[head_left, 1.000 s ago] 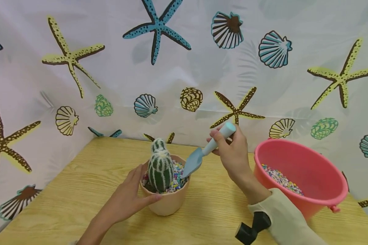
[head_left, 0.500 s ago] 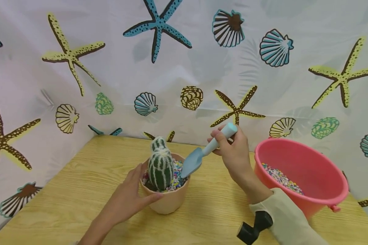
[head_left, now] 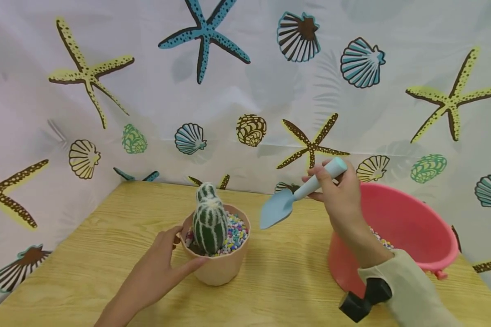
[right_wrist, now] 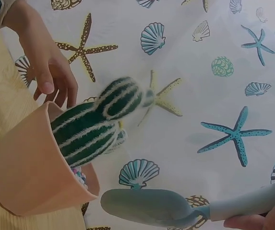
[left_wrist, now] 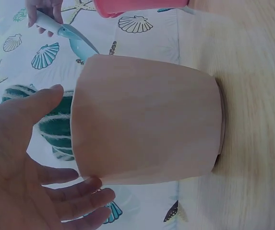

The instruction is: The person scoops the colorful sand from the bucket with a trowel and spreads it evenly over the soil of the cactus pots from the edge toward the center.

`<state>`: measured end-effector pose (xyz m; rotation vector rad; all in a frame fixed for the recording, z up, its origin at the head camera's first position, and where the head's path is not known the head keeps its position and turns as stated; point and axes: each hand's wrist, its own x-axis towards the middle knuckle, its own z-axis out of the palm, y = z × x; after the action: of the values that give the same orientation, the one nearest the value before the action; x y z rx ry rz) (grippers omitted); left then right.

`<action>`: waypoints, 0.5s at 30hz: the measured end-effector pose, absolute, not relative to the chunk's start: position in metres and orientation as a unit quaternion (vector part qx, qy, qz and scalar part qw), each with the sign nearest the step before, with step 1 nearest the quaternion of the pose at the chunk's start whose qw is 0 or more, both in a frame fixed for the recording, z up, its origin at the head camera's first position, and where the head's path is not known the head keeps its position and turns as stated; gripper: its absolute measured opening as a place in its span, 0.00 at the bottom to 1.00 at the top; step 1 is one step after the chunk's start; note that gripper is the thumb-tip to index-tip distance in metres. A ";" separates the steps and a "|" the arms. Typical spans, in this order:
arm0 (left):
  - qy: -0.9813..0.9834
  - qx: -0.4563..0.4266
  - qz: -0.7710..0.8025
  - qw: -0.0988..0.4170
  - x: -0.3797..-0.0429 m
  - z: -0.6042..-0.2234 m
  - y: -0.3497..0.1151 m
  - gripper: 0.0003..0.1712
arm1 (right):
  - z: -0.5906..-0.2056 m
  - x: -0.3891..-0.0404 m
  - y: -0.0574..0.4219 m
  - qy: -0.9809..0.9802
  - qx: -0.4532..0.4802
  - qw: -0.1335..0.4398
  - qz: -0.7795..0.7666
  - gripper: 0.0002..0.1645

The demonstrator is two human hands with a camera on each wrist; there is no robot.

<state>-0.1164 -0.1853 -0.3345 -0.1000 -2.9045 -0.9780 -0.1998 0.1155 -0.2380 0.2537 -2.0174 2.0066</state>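
Note:
A green cactus (head_left: 210, 225) with fuzzy white stripes stands in a peach-coloured pot (head_left: 218, 272). Colourful pebbles (head_left: 238, 234) cover much of the surface around it. My left hand (head_left: 153, 268) lies at the pot's near left side, thumb and fingers spread around the rim without a grip; in the left wrist view its fingertips (left_wrist: 93, 183) are right at the rim. My right hand (head_left: 341, 195) grips the handle of a light blue hand trowel (head_left: 276, 209), held in the air right of the pot. No pebbles show on the blade.
A red bucket (head_left: 413, 218) stands on the right, partly behind my right forearm, with pebbles (head_left: 380, 238) inside. Everything stands on a wood-grain table (head_left: 278, 272). A white cloth (head_left: 253, 95) with starfish and shell prints hangs behind and at the left.
The trowel has lifted out of the pot and moved right towards the bucket with my right hand. My left hand has loosened and drawn slightly away from the pot.

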 end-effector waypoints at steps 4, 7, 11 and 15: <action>-0.941 -0.034 -0.333 0.045 -0.111 -0.333 -0.183 0.50 | -0.235 -0.199 0.124 -0.703 0.079 0.144 0.692 0.09; -0.939 -0.031 -0.341 0.033 -0.107 -0.332 -0.180 0.50 | -0.234 -0.197 0.131 -0.704 0.075 0.148 0.690 0.10; -0.939 -0.028 -0.342 0.015 -0.103 -0.332 -0.173 0.50 | -0.233 -0.195 0.144 -0.714 0.076 0.156 0.678 0.10; -0.941 -0.024 -0.338 0.007 -0.099 -0.333 -0.165 0.49 | -0.233 -0.193 0.160 -0.714 0.080 0.168 0.675 0.08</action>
<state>-0.0988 -0.1650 -0.3325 -0.0758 -2.9427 -1.0590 -0.1930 0.1599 -0.2333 0.2264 -2.0312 1.9204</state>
